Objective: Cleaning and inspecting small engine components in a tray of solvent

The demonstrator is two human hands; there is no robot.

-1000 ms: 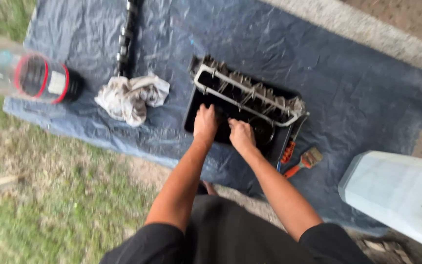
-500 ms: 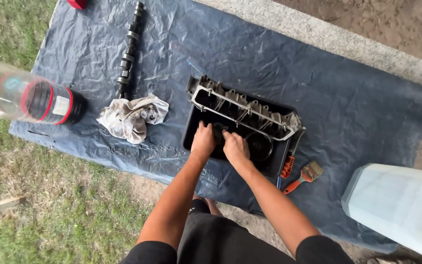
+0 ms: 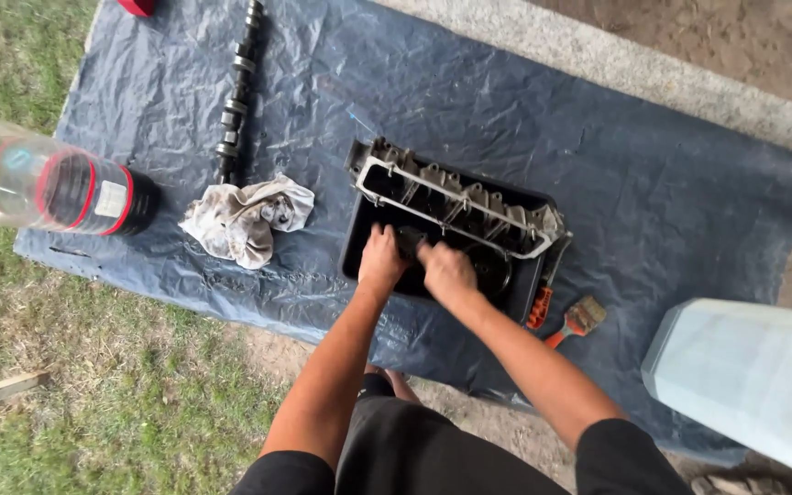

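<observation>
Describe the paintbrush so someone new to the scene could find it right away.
Start at the blue tarp spread on the ground, then go to the black tray where both hands work. Just off the tray's right corner, toward the white plastic container, lies the paintbrush: the only thing with an orange handle and pale bristles.

There are two hands: one left hand (image 3: 380, 258) and one right hand (image 3: 447, 272). There is one black tray (image 3: 359, 240), one metal engine part (image 3: 456, 203), one dirty rag (image 3: 245, 218), one long metal shaft (image 3: 236, 96), one plastic bottle (image 3: 48, 188), one paintbrush (image 3: 577, 321), one white jug (image 3: 749, 380) and one blue sheet (image 3: 653, 192).
</observation>
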